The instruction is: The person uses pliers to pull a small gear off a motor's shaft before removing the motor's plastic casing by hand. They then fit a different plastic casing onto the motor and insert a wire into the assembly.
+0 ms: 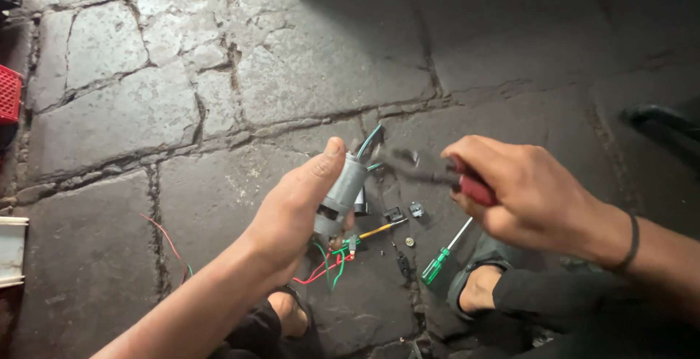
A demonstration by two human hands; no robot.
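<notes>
My left hand (295, 209) grips a small grey cylindrical motor (341, 195), thumb along its side, over the stone floor. Green, red and white wires (328, 264) hang from its lower end, and a teal wire (370, 140) rises from its top. My right hand (521, 191) is closed on the red handles of pliers (445, 175). The dark, blurred jaws reach left to the motor's top end by the teal wire.
A green-handled screwdriver (440, 263) and a yellow-handled tool (379, 230) lie on the cracked stone floor (219, 96) below the hands, among small metal parts (415, 209). My feet (477, 290) are at the bottom. A red crate (9, 93) stands at the left edge.
</notes>
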